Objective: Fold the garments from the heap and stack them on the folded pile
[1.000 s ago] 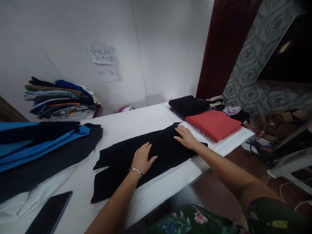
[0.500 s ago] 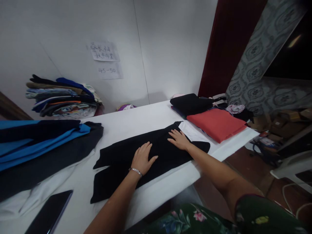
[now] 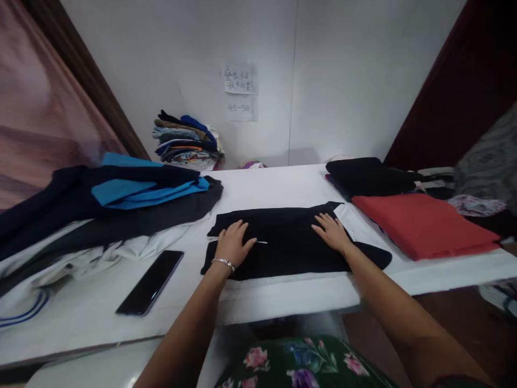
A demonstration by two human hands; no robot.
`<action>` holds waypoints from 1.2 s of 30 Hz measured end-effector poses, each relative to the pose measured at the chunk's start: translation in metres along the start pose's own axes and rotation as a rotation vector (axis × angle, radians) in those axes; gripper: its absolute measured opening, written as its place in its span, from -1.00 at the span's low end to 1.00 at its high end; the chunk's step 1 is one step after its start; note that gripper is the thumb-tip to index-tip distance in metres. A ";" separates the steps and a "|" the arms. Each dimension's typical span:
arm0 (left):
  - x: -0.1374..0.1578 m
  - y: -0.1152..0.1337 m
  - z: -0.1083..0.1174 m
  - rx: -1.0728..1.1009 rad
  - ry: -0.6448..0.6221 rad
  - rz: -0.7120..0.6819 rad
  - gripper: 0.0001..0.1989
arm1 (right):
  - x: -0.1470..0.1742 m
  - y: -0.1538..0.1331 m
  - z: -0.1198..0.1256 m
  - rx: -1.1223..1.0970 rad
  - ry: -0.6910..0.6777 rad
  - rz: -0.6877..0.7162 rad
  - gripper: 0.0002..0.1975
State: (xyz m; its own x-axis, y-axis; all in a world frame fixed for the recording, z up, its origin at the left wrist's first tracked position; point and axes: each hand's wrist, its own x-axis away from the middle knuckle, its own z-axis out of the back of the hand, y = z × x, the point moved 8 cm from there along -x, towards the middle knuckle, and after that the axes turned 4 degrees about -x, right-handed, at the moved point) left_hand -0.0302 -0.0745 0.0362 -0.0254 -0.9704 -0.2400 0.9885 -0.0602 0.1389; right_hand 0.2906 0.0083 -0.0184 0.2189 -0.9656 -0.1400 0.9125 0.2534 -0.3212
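Note:
A black garment lies flat and partly folded on the white table, its two narrow parts side by side toward the left. My left hand rests on its left part, fingers spread, with a silver bracelet at the wrist. Flat on the garment's right part lies my right hand, fingers apart and close to a white patch of cloth at the garment's right end. Neither hand grips anything. Whether the garment is trousers or a long-sleeved top, I cannot tell.
Left of the garment are a phone and a heap of loose blue, navy, grey and white clothes. Folded red cloth and black cloth lie at the right. A clothes stack stands by the wall, below paper signs.
The view has swung left, bringing in the pink curtain and the whole phone. My left hand has slid toward the garment's left end; my right hand stays near its right end.

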 end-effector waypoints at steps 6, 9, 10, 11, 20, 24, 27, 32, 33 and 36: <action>0.026 -0.087 0.000 0.141 0.026 0.389 -0.43 | 0.001 0.003 -0.002 0.023 0.022 0.013 -0.41; 0.031 -0.107 -0.008 0.276 -0.019 0.540 -0.40 | 0.002 0.004 -0.002 0.019 0.039 0.020 -0.42; 0.031 -0.111 -0.010 0.338 -0.029 0.591 -0.38 | 0.002 0.004 -0.001 0.016 0.046 0.022 -0.43; 0.030 -0.115 -0.013 0.410 -0.034 0.641 -0.35 | 0.002 0.004 -0.001 0.015 0.051 0.026 -0.43; 0.021 -0.125 -0.021 0.805 -0.096 0.844 -0.39 | 0.001 0.009 -0.005 0.039 0.071 0.050 -0.42; 0.020 -0.114 -0.037 1.052 -0.256 0.873 -0.48 | 0.001 0.011 -0.006 0.029 0.077 0.056 -0.41; 0.017 -0.115 -0.042 1.135 -0.244 0.891 -0.57 | 0.000 0.010 -0.007 0.022 0.087 0.062 -0.41; 0.010 -0.121 -0.038 1.048 -0.117 0.843 -0.75 | 0.003 0.003 0.004 -0.020 0.102 0.045 -0.41; 0.009 -0.120 -0.036 1.042 -0.103 0.830 -0.77 | 0.004 -0.003 0.010 -0.044 0.118 0.058 -0.42; 0.007 -0.116 -0.030 1.030 -0.086 0.788 -0.83 | 0.011 -0.036 0.033 -0.129 0.162 0.160 -0.45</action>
State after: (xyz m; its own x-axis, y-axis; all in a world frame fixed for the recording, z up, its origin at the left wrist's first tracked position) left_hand -0.1408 -0.0668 -0.0105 0.4588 -0.8361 0.3007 0.1738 0.4163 0.8925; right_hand 0.2715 -0.0138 0.0224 0.2894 -0.8936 -0.3432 0.8170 0.4174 -0.3978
